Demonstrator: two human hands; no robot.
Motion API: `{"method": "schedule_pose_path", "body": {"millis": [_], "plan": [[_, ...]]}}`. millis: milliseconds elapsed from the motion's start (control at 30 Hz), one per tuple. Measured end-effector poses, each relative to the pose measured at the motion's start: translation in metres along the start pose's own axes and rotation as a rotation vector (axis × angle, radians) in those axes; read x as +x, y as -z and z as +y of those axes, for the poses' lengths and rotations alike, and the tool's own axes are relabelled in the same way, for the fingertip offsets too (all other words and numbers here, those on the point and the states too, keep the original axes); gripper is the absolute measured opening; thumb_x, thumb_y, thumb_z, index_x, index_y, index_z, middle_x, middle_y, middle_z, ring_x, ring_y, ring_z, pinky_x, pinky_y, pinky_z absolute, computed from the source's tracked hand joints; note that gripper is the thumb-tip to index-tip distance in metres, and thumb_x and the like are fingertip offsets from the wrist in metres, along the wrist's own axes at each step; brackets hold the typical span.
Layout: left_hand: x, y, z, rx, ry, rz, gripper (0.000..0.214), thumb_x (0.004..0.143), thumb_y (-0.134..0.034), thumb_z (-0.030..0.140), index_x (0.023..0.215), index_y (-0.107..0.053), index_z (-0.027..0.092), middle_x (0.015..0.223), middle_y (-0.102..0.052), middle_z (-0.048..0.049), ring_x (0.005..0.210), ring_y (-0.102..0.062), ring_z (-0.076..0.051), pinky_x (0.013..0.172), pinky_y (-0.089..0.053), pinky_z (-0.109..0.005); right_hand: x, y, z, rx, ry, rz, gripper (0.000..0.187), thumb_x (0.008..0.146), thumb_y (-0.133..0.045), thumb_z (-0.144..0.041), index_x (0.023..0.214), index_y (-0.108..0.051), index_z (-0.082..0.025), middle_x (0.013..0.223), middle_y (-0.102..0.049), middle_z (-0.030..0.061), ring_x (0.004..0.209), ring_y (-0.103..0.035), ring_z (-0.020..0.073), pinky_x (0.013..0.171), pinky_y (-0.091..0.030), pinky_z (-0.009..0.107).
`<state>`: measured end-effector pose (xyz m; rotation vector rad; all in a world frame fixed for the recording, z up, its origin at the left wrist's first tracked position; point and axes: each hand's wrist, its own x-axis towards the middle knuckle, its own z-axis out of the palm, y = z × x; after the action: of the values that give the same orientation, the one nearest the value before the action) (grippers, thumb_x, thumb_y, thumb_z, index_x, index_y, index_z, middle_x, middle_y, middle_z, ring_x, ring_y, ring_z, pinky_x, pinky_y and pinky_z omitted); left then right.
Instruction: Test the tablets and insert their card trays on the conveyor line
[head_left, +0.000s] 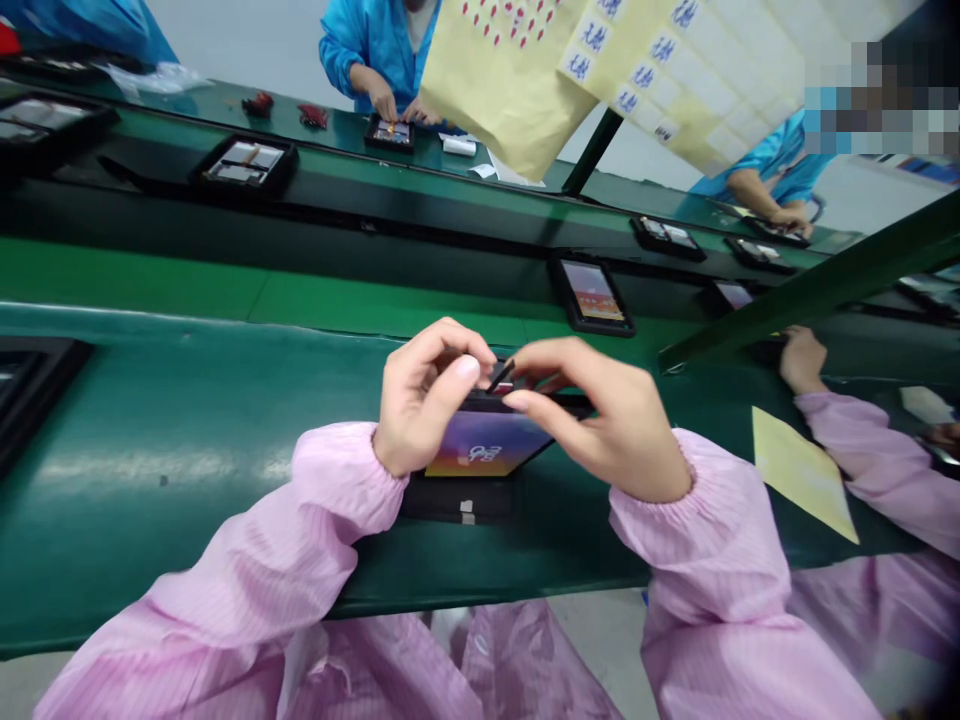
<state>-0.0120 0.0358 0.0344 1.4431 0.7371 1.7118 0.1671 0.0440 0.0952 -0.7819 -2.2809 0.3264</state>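
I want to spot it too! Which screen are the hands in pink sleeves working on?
Find the long green belt across the picture, then the left hand and right hand in pink sleeves. Right under them lies a screen glowing purple and orange, with a small black piece pinched at its top edge. The other screens lie farther up the belt.

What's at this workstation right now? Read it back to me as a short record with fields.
Left hand: fingertips pinching a small black piece
Right hand: fingertips pinching the same piece
Under the hands: flat black-framed display with a colourful lit screen
Surface: green conveyor belt
Clothing: pink striped cuffed sleeves
Nearby: co-worker in a blue smock, hands at a black tray
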Motion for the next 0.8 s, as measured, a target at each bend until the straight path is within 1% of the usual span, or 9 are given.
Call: {"method": "schedule_pose_path", "body": {"millis": [100, 167, 200, 267, 367, 500, 600, 700, 800], "plan": [[0.002, 0.013, -0.035, -0.254, 0.363, -0.097, 0.057, 0.084, -0.047, 0.069, 0.094, -0.070, 0.018, 0.090, -0.071, -0.0056, 0.084, -0.068, -0.022, 0.079, -0.054, -0.033, -0.027, -0.010, 0.032, 0.155, -0.250, 0.270, 0.031, 0.096, -0.048, -0.041, 0.119, -0.057, -0.023, 0.115, -0.065, 0.0076, 0.104, -0.064, 0.0185, 0.092, -0.052, 0.032], [0.001, 0.021, -0.064, -0.411, 0.604, -0.048, 0.066, 0.082, -0.043, 0.074, 0.102, -0.070, 0.017, 0.095, -0.074, -0.0072, 0.096, -0.068, -0.025, 0.088, -0.053, -0.036, -0.060, -0.032, 0.054, 0.150, -0.406, 0.408, 0.040, 0.099, -0.037, -0.045, 0.129, -0.052, -0.022, 0.128, -0.059, 0.0120, 0.119, -0.057, 0.0219, 0.103, -0.045, 0.041], [0.001, 0.023, -0.078, -0.470, 0.704, -0.006, 0.067, 0.083, -0.042, 0.074, 0.106, -0.070, 0.017, 0.099, -0.074, -0.0078, 0.099, -0.068, -0.026, 0.091, -0.052, -0.036, -0.080, -0.046, 0.062, 0.114, -0.512, 0.403, 0.045, 0.099, -0.035, -0.047, 0.134, -0.048, -0.021, 0.134, -0.055, 0.0142, 0.126, -0.052, 0.0238, 0.108, -0.040, 0.046], [0.001, 0.027, -0.101, -0.542, 0.833, 0.076, 0.066, 0.086, -0.041, 0.070, 0.112, -0.068, 0.016, 0.103, -0.074, -0.0089, 0.100, -0.068, -0.025, 0.093, -0.051, -0.035, -0.120, -0.078, 0.071, 0.044, -0.673, 0.250, 0.059, 0.096, -0.037, -0.053, 0.144, -0.036, -0.019, 0.148, -0.040, 0.0180, 0.139, -0.037, 0.0290, 0.113, -0.030, 0.056], [0.004, 0.027, -0.116, -0.591, 0.902, 0.168, 0.064, 0.089, -0.039, 0.067, 0.108, -0.069, 0.014, 0.100, -0.074, -0.0100, 0.092, -0.071, -0.024, 0.089, -0.053, -0.034, -0.165, -0.114, 0.066, -0.032, -0.670, -0.003, 0.078, 0.091, -0.042, -0.060, 0.153, -0.017, -0.019, 0.156, -0.027, 0.0197, 0.146, -0.021, 0.0338, 0.115, -0.013, 0.065], [0.008, 0.023, -0.114, -0.656, 0.909, 0.123, 0.063, 0.088, -0.041, 0.067, 0.110, -0.068, 0.014, 0.098, -0.074, -0.0100, 0.088, -0.071, -0.024, 0.087, -0.053, -0.035, -0.187, -0.120, 0.053, -0.147, -0.529, -0.163, 0.094, 0.083, -0.049, -0.067, 0.154, -0.009, -0.021, 0.154, -0.031, 0.0189, 0.145, -0.020, 0.0369, 0.114, -0.003, 0.068], [0.005, 0.022, -0.112, -0.673, 0.935, 0.128, 0.063, 0.087, -0.043, 0.067, 0.109, -0.068, 0.014, 0.098, -0.074, -0.0105, 0.087, -0.071, -0.024, 0.088, -0.053, -0.036, -0.188, -0.112, 0.050, -0.201, -0.483, -0.220, 0.100, 0.079, -0.052, -0.070, 0.155, -0.007, -0.021, 0.153, -0.033, 0.0193, 0.144, -0.024, 0.0386, 0.114, -0.004, 0.069], [-0.001, 0.022, -0.113, -0.674, 0.947, 0.200, 0.062, 0.087, -0.043, 0.066, 0.105, -0.069, 0.013, 0.096, -0.074, -0.0102, 0.086, -0.071, -0.024, 0.088, -0.053, -0.037, -0.184, -0.105, 0.050, -0.226, -0.484, -0.171, 0.105, 0.079, -0.049, -0.073, 0.155, -0.002, -0.018, 0.155, -0.027, 0.0210, 0.144, -0.023, 0.0400, 0.113, -0.005, 0.070], [-0.005, 0.022, -0.111, -0.669, 0.912, 0.238, 0.059, 0.086, -0.045, 0.066, 0.103, -0.070, 0.015, 0.094, -0.075, -0.0089, 0.086, -0.071, -0.024, 0.090, -0.052, -0.038, -0.169, -0.098, 0.056, -0.242, -0.409, -0.138, 0.102, 0.072, -0.051, -0.079, 0.153, -0.021, -0.025, 0.158, -0.022, 0.0160, 0.145, -0.016, 0.0428, 0.111, -0.001, 0.073]]}}
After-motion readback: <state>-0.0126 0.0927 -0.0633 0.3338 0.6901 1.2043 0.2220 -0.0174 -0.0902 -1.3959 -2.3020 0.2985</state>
